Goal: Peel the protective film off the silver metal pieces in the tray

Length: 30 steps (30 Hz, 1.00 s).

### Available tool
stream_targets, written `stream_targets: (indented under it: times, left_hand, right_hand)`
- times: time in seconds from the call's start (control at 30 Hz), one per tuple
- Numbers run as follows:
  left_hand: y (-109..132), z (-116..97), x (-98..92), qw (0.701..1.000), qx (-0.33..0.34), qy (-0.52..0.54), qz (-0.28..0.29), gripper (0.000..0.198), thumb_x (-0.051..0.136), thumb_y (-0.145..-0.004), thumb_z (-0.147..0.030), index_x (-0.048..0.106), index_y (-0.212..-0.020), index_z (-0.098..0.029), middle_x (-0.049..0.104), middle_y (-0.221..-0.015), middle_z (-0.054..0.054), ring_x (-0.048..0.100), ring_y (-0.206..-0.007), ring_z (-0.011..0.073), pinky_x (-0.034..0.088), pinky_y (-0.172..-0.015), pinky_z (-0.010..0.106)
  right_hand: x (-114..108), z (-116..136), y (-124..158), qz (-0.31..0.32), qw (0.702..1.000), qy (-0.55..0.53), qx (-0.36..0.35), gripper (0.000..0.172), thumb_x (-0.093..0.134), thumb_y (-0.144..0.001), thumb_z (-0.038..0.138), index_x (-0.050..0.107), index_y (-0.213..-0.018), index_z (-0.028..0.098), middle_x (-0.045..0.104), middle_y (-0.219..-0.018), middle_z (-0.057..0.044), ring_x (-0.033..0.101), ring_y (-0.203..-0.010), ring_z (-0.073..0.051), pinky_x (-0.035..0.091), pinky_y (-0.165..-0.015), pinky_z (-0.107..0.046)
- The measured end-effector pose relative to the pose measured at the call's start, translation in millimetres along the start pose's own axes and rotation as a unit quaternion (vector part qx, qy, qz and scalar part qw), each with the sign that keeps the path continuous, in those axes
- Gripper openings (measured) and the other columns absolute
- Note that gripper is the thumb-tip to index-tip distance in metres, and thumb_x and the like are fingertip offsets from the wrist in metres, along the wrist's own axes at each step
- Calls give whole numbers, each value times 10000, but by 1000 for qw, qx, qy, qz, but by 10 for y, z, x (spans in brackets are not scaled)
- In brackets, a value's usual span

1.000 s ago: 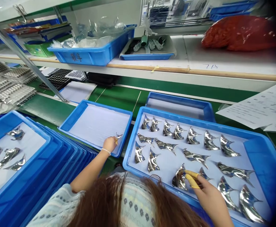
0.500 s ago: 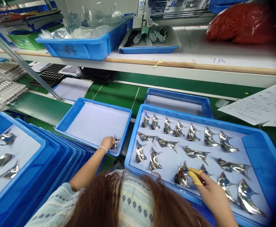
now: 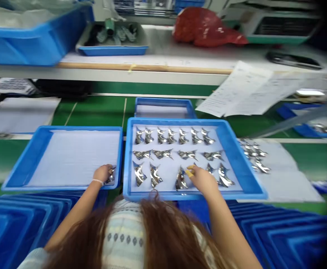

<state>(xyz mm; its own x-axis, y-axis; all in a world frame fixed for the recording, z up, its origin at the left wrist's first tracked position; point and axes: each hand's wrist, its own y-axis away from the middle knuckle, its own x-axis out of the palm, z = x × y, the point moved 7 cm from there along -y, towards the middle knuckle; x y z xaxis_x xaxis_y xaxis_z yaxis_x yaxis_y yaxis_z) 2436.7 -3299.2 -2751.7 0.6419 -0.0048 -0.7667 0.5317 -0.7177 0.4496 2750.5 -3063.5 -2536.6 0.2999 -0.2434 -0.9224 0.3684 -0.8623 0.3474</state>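
My left hand is at the lower right corner of the left blue tray, fingers closed on a shiny curved metal piece. Part of that piece is hidden by the hand. Over the right blue tray, my right hand has yellow covers on its fingertips. Its bent fingers pinch the edge of another curved metal piece in the front row. Rows of similar mirror-bright pieces lie on the white liner, and one beneath the right hand is partly covered.
A smaller blue tray sits behind. More metal pieces lie on white paper to the right. Stacked blue trays stand at both front sides. Printed sheets hang from the shelf, which carries a red bag and a blue bin.
The view has swung to the right, showing the papers and pieces there. Both hands stay at the same metal pieces, with little visible movement relative to the trays.
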Motion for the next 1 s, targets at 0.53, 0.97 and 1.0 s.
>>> stream_targets:
  times: [0.53,0.97,1.0]
  left_hand:
    - [837,-1199,-1066,945,203,152,-207,453,441,-848,-508,687,-1042,-180,709,-1006,65,644,-811,197,494,-728,281]
    - [1339,-2424,-90,921,385,42,44,324,488,-905,-432,648,-1134,-268,676,-1008,54,607,-959,221,449,-861,336]
    - [1368,-2483,-42,919,388,34,56,319,507,-897,-429,648,-1138,-274,673,-996,55,607,-950,225,446,-856,339]
  right_hand:
    - [-118,-76,-191,15,998,13,-67,234,561,-864,339,675,-1038,231,712,-966,-67,645,-925,-214,433,-718,-254]
    - [-213,-1624,-107,69,996,46,14,197,640,-802,328,693,-885,157,701,-929,-120,652,-877,-246,427,-669,-278]
    - [-167,-1603,-112,80,996,51,1,220,653,-796,351,694,-877,151,699,-934,-128,655,-876,-252,432,-670,-285]
